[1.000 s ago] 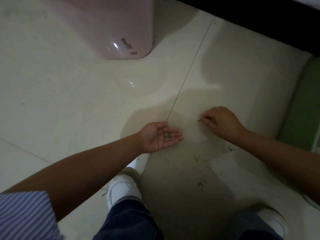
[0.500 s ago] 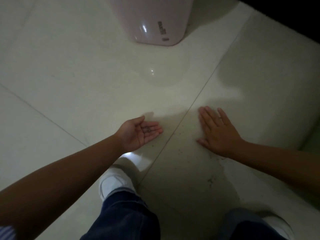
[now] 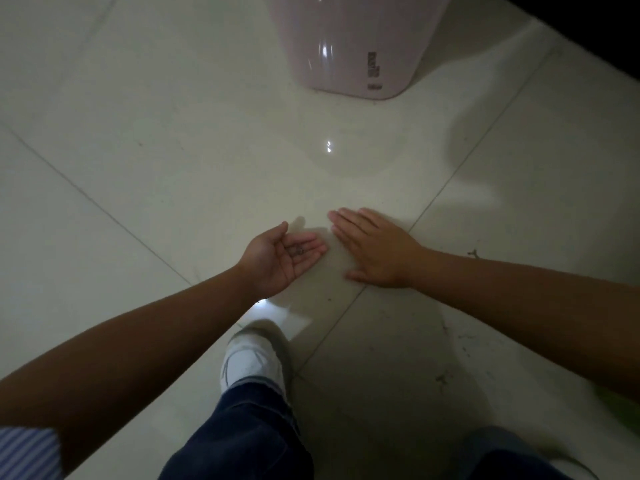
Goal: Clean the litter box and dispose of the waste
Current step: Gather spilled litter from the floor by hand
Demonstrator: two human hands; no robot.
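while a few stray litter grains (image 3: 298, 250) are cupped in the upturned, relaxed left hand (image 3: 280, 258) and the right hand (image 3: 372, 249) is pressed flat on the tiled floor (image 3: 173, 161), specks are left unswept and nothing looks binned yet.

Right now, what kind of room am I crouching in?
Probably a tiled room at home, perhaps a utility corner. Glossy pale floor tiles, a pink plastic bin, and dark crumbs on the floor, some cupped in the left hand.
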